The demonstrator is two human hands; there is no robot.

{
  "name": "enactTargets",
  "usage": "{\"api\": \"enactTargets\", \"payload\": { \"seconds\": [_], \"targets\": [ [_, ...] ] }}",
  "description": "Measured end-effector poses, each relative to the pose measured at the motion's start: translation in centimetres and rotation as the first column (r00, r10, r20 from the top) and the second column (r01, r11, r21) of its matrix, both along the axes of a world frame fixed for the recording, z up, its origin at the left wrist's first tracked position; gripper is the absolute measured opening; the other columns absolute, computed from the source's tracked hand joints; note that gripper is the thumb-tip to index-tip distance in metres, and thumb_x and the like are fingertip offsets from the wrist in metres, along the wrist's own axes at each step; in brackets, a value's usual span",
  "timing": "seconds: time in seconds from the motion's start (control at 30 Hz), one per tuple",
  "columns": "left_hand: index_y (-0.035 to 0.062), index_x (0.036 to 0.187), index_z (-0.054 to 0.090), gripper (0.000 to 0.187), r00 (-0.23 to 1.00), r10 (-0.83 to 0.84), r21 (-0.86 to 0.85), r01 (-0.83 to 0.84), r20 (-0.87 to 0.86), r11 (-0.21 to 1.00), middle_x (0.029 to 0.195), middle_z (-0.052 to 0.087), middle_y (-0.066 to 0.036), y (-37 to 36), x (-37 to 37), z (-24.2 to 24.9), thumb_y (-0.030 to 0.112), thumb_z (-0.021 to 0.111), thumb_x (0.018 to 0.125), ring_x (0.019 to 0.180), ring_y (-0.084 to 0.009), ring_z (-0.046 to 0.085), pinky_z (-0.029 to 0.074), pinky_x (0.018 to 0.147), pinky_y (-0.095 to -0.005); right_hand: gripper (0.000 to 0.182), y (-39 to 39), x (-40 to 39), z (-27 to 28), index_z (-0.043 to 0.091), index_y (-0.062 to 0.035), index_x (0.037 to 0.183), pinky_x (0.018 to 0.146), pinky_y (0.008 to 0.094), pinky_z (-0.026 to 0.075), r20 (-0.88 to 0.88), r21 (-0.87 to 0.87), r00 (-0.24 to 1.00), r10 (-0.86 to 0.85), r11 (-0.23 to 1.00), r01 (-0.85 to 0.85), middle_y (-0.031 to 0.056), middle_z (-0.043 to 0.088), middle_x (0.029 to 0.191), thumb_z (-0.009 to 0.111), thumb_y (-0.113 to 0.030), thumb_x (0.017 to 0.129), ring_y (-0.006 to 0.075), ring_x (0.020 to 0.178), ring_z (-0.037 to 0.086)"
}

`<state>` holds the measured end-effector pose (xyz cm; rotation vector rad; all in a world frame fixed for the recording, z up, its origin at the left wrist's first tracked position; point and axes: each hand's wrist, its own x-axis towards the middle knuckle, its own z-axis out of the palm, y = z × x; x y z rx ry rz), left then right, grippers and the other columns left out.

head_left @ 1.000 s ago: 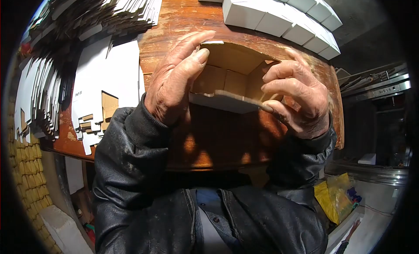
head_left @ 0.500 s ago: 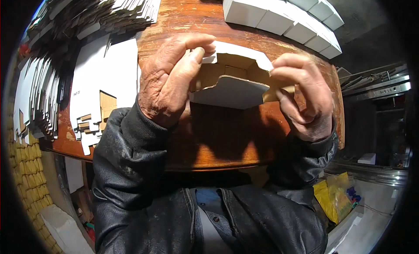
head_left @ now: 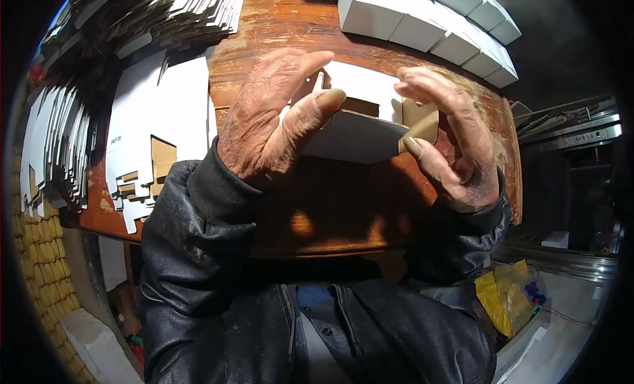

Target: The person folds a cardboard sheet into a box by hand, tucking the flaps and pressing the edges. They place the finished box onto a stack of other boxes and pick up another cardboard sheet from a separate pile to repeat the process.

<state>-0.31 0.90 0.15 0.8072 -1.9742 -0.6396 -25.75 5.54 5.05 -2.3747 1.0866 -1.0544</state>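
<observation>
open box [head_left: 350,138], its mouth narrowing

the wooden table [head_left: 281,31] spreads beneath the fingers. beyond the left fingertips lie stacked flat cartons [head_left: 205,17]; beyond the right ones stand white boxes [head_left: 373,19]. the open box is between the two hands. compared with half a second ago, its mouth shows narrower and the left thumb reaches over the near panel; it looks nearer closed, though a brown flap [head_left: 421,123] sticks out by the right thumb. the left hand [head_left: 267,116] pinches the box's left end; the right hand [head_left: 467,133] curves loosely, its grip impossible to tell. left of the fingers, a white sheet [head_left: 181,97] reads "pap 20"; no brand is legible.
</observation>
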Motion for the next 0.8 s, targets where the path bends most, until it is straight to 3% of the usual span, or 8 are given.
{"api": "enactTargets", "payload": {
  "seconds": [0.13,0.27,0.4,0.6,0.8],
  "targets": [
    [0.0012,0.135,0.054,0.065,0.999,-0.001,-0.048,0.003,0.041,0.999,0.11,0.062,-0.017,-0.1,0.2,0.1,0.054,0.038,0.101,0.108,-0.0295,0.058,0.044,0.098,-0.0411,0.055,0.1,-0.1,-0.4,0.057,-0.0016,0.129,0.101,0.039,0.048,0.077,0.024,0.996,-0.05,0.999,0.048,0.019,0.061,0.127,0.077,-0.006,0.077,0.0317,0.119,0.06],
    [0.0013,0.133,0.056,0.062,0.997,-0.04,-0.017,0.041,0.064,0.999,0.11,0.063,-0.017,-0.2,0.5,0.3,0.052,0.037,0.101,0.114,-0.0324,0.057,0.039,0.105,-0.0452,0.058,-0.1,-0.5,-0.5,0.06,-0.0018,0.124,0.096,0.0375,0.051,-0.033,-0.072,0.993,-0.117,0.991,0.115,0.0175,0.065,0.12,0.084,-0.015,0.073,0.031,0.113,0.064],
    [0.0015,0.131,0.058,0.061,0.995,-0.009,-0.125,0.022,0.104,0.992,0.112,0.064,-0.017,-0.3,0.3,0.0,0.05,0.038,0.102,0.121,-0.0337,0.054,0.036,0.108,-0.0472,0.058,-0.6,-0.7,-0.5,0.063,-0.0023,0.12,0.093,0.0371,0.053,-0.097,-0.182,0.992,-0.081,0.981,0.062,0.0165,0.066,0.117,0.086,-0.021,0.07,0.03,0.11,0.065],
    [0.0024,0.13,0.059,0.058,0.993,0.0,-0.107,0.012,0.115,0.994,0.117,0.064,-0.017,-0.2,0.3,0.1,0.049,0.038,0.102,0.123,-0.0345,0.053,0.035,0.11,-0.0475,0.06,-0.5,-0.8,-0.7,0.063,-0.0021,0.119,0.093,0.0372,0.054,-0.047,-0.112,0.993,-0.104,0.989,0.099,0.0172,0.067,0.114,0.086,-0.026,0.069,0.0294,0.108,0.066],
    [0.0034,0.127,0.062,0.048,0.999,-0.035,-0.043,0.036,0.029,0.998,0.12,0.064,-0.018,-0.1,0.3,0.0,0.041,0.044,0.102,0.123,-0.0332,0.053,0.038,0.108,-0.046,0.05,-0.3,-0.9,0.3,0.062,-0.0006,0.122,0.092,0.0382,0.054,-0.076,-0.091,0.997,-0.035,0.995,0.028,0.017,0.068,0.115,0.08,-0.018,0.079,0.0296,0.108,0.067]
  ]
}}
